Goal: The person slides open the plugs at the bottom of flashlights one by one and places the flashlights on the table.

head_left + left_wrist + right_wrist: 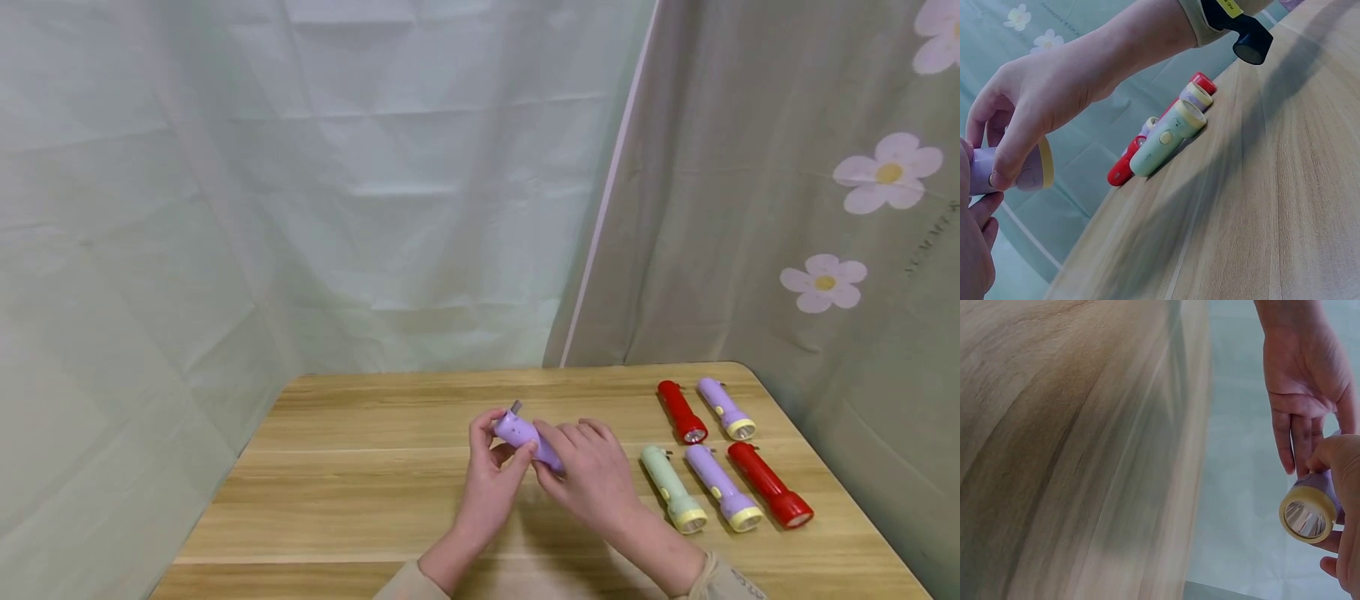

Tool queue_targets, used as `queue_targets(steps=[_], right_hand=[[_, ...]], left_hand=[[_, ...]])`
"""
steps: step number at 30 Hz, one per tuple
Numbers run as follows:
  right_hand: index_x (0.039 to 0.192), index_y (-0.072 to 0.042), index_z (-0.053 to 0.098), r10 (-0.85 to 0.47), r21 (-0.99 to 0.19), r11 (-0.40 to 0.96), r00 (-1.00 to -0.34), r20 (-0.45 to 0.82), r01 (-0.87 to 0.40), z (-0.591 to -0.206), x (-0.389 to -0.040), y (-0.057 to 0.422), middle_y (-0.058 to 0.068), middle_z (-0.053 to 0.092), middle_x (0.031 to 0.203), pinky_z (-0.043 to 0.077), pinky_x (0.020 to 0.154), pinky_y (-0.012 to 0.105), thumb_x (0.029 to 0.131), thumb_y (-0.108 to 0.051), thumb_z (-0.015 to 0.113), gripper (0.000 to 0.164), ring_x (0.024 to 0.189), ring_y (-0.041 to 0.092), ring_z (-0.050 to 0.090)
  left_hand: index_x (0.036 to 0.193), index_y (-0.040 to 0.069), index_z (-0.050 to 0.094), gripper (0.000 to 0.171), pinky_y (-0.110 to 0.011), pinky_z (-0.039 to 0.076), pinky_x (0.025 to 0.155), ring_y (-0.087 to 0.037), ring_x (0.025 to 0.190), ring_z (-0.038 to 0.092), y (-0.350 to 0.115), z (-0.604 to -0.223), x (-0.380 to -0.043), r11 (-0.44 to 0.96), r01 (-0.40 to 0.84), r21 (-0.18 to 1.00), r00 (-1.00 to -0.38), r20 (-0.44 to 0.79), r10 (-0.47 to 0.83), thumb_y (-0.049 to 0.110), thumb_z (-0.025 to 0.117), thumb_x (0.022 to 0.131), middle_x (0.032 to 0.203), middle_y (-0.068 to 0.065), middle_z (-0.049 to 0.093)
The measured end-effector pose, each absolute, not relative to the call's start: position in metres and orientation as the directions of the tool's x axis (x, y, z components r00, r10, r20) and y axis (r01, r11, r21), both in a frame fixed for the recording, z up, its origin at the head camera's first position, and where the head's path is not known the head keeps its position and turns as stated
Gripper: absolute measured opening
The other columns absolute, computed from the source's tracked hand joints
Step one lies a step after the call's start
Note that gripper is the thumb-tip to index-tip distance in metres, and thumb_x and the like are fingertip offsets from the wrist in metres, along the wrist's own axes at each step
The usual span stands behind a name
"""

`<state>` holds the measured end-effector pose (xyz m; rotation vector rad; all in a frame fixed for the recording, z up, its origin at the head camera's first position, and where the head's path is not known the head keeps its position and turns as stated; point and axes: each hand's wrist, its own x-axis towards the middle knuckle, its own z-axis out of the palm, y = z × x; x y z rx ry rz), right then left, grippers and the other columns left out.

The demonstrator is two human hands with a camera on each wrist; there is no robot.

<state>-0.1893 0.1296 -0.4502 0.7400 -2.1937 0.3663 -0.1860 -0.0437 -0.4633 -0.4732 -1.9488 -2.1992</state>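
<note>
Both hands hold one purple flashlight [517, 431] above the middle of the wooden table. My left hand [489, 479] grips its tail end, where a short grey strap sticks up. Around the head end, my right hand [596, 467] curls its fingers, with the thumb by the switch in the left wrist view. A yellow rim and reflector on the flashlight's head [1307, 514] face the right wrist camera; the lamp looks unlit. In the head view, the right hand hides most of that head.
On the table's right side lie a green flashlight [672, 489], two purple flashlights [722, 487] [725, 408] and two red flashlights [770, 484] [682, 412], in two rows. Pale curtains [435, 183] hang behind the wooden table [337, 475].
</note>
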Motion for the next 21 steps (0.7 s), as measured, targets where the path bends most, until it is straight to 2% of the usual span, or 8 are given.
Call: queue_targets(steps=[4,10,13,17,21], right_hand=[[0.126,-0.011,0.069,-0.393,-0.022,0.788,-0.531,0.75,-0.615,-0.449,-0.19,0.13,0.001,0.073,0.093,0.053,0.09,0.049,0.081,-0.031,0.081,0.05,0.08,0.021,0.069],[0.121,-0.008,0.07,-0.389,-0.026,0.789,-0.533,0.751,-0.613,-0.448,-0.192,0.132,0.002,0.074,0.091,0.054,0.088,0.047,0.081,-0.032,0.081,0.049,0.077,0.02,0.068],[0.119,-0.007,0.071,-0.381,-0.033,0.791,-0.533,0.756,-0.611,-0.448,-0.195,0.134,0.003,0.074,0.089,0.055,0.086,0.046,0.08,-0.032,0.082,0.048,0.075,0.019,0.068],[0.119,-0.005,0.071,-0.37,-0.051,0.791,-0.544,0.753,-0.609,-0.447,-0.198,0.137,0.004,0.074,0.09,0.056,0.083,0.044,0.078,-0.031,0.083,0.049,0.075,0.019,0.068],[0.119,-0.005,0.071,-0.359,-0.08,0.797,-0.577,0.734,-0.598,-0.444,-0.199,0.14,0.004,0.075,0.093,0.056,0.083,0.044,0.078,-0.031,0.084,0.05,0.077,0.019,0.07]], left_hand=[[0.143,0.02,0.037,0.056,-0.033,0.059,0.079,-0.031,0.109,0.065,-0.044,-0.463,-0.187,-0.13,0.323,0.937,-0.937,0.336,0.094,0.015,0.07,0.099,0.129,-0.017,0.049],[0.147,0.022,0.038,0.057,-0.037,0.059,0.081,-0.03,0.106,0.066,-0.045,-0.46,-0.191,-0.083,0.337,0.938,-0.929,0.345,0.135,0.017,0.069,0.1,0.131,-0.015,0.052],[0.151,0.021,0.038,0.058,-0.036,0.058,0.082,-0.032,0.11,0.065,-0.048,-0.459,-0.193,-0.047,0.351,0.935,-0.919,0.354,0.176,0.02,0.067,0.102,0.133,-0.013,0.052],[0.156,0.028,0.034,0.061,-0.033,0.057,0.085,-0.03,0.118,0.062,-0.052,-0.456,-0.195,0.02,0.36,0.933,-0.909,0.347,0.23,0.025,0.064,0.103,0.139,-0.01,0.049],[0.159,0.03,0.029,0.066,-0.041,0.055,0.093,-0.028,0.124,0.06,-0.056,-0.451,-0.197,0.107,0.369,0.923,-0.908,0.335,0.25,0.026,0.064,0.103,0.145,-0.008,0.047]])
